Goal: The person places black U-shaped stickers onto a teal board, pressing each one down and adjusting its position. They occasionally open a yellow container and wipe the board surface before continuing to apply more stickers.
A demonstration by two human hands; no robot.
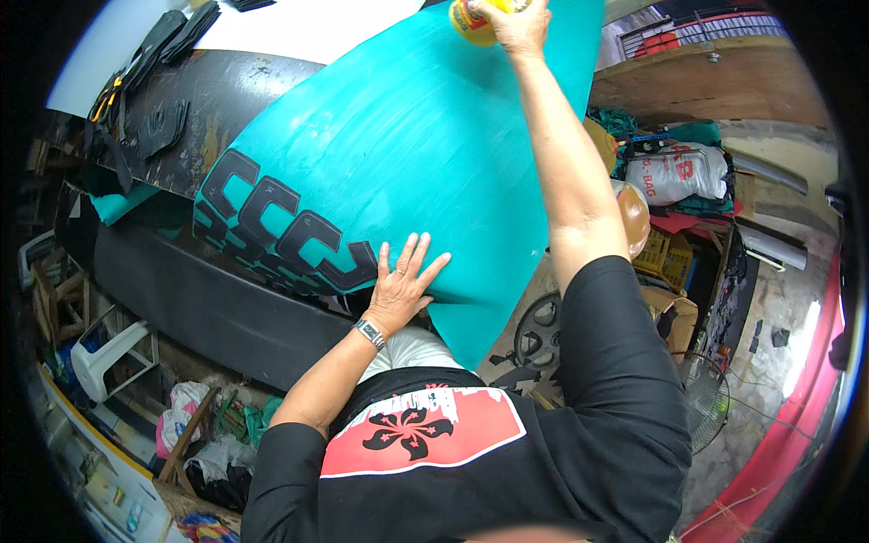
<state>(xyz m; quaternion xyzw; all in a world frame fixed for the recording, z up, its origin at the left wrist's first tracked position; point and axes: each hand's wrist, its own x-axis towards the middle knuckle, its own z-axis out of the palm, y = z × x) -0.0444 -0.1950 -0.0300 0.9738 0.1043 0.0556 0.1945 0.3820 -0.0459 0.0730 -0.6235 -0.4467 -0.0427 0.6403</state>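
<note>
A large teal sheet drapes over the dark worktable, its near corner hanging past the edge towards me. My left hand lies flat on the near part of the sheet, fingers spread, with a watch on the wrist. Beside its fingertips, black C-shaped pieces run in a row along the sheet's left edge, with more dark shapes below them. At the far end, my outstretched right hand grips a yellow container over the sheet. The picture's top edge cuts off part of that container.
Black strips lie at the far left near a white sheet. A long black padded panel runs below the table's front. White stool stands left; a fan, yellow crate and white sack are right.
</note>
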